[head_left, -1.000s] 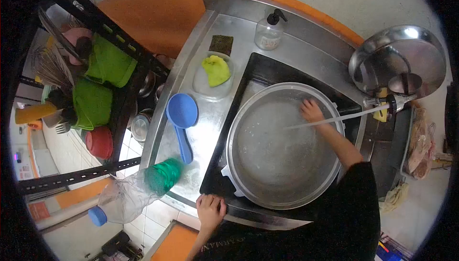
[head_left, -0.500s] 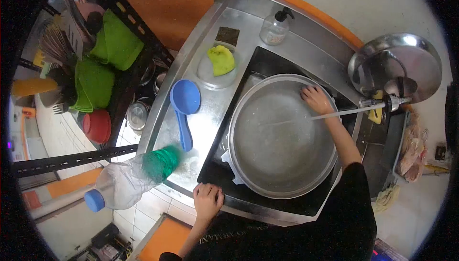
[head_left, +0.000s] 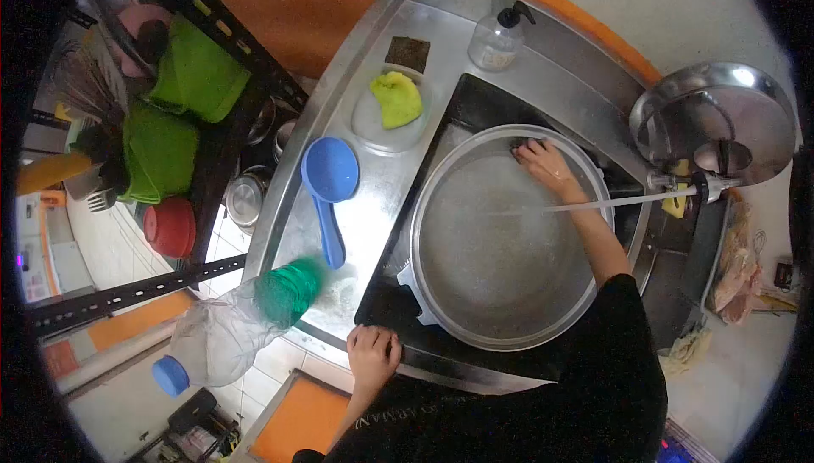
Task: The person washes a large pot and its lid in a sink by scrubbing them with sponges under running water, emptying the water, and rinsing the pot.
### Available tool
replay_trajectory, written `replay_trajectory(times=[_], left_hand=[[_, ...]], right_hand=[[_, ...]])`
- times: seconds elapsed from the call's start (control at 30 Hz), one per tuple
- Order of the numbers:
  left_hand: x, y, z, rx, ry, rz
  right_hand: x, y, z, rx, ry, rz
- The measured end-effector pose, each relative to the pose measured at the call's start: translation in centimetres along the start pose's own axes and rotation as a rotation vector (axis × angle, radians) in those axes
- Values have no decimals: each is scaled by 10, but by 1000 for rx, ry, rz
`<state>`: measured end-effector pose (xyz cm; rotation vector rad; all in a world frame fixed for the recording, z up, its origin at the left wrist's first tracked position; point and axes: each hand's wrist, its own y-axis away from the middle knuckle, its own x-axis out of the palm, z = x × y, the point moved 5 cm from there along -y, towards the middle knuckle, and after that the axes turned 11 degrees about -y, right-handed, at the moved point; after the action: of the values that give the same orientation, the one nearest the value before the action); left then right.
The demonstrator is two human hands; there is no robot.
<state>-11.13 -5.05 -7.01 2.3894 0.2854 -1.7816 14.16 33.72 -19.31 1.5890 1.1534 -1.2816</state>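
Steadying us, our left hand is hooking close-set fingers over the counter's near edge. The pot is sitting between near and far edges—catching water—our right hand bending slightly parted fingers inside, perhaps onto something dark.

At nine o'clock in the view, a blue ladle lies on the counter, a red bowl farther out; a blue-capped bottle at eight.
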Motion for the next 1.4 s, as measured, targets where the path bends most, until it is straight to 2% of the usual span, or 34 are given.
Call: replay_trajectory(times=[0.07, 0.1, 0.17, 0.2, 0.23, 0.3, 0.37, 0.43, 0.47, 0.5, 0.53, 0.57, 0.6, 0.67, 0.7, 0.77, 0.83, 0.93, 0.97, 1.0, 1.07, 1.1, 1.17, 1.2, 1.23, 1.27, 1.4], left_hand=[[1, -4, 3, -4, -1, -21], [1, -2, 2, 1, 0, -14], [0, -6, 5, -1, -7, -10], [1, -8, 5, -14, -22, 5], [1, -5, 2, -32, -33, 31], [1, -1, 0, -12, -6, 13], [1, -3, 3, -29, -24, 26], [2, -1, 6, -25, -25, -13], [2, -1, 5, -8, 4, -16], [0, -2, 5, 1, 27, -31], [-2, 0, 6, -25, 20, -11], [-6, 0, 12, -101, -15, -77], [-4, 2, 12, -38, 28, -37], [1, 8, 11, 17, 62, 71], [0, 9, 14, -57, 43, 16], [3, 13, 10, 47, 34, 23], [11, 18, 12, 26, 40, -62], [2, 19, 10, 63, 36, -43], [-1, 20, 8, 62, 38, -67], [-1, 20, 8, 64, 55, -46], [-3, 20, 11, 61, 66, -44], [-1, 22, 9, 63, 76, -57], [3, 23, 13, 62, 66, -87], [6, 24, 13, 59, 81, -118], [7, 25, 12, 56, 101, -145], [6, 24, 12, 68, 109, -144], [8, 27, 11, 86, 142, -157]], right_hand=[[25, 25, -6, 180, -3, 124], [45, 33, 2, 178, 1, 114], [100, 48, 7, 396, 257, 446], [95, 25, 10, 468, 290, 469], [87, 8, 10, 446, 284, 478], [15, -36, 24, -2, 145, 116], [47, 5, -3, 257, -206, -148], [80, 86, 6, 360, -47, 58], [84, 130, 28, 523, -109, 93], [112, 179, 61, 599, -196, 191], [125, 219, 107, 732, -149, 113], [109, 225, 145, 798, -376, 306], [90, 213, 182, 867, -608, 559], [47, 175, 248, 903, -788, 978], [41, 153, 269, 830, -817, 936], [38, 80, 287, 662, -932, 748], [28, 7, 278, 618, -998, 572], [-45, -71, 255, 787, -823, 208], [-69, -75, 242, 934, -671, -39], [-70, -77, 237, 923, -659, -53], [-47, -78, 236, 952, -1157, -19], [-37, -60, 239, 939, -1149, -25], [16, -10, 288, 72, -646, 439], [14, 14, 301, 98, -665, 491], [7, 22, 306, 289, -750, 467], [-5, 22, 309, 390, -793, 423], [-23, 8, 310, 486, -823, 336]])
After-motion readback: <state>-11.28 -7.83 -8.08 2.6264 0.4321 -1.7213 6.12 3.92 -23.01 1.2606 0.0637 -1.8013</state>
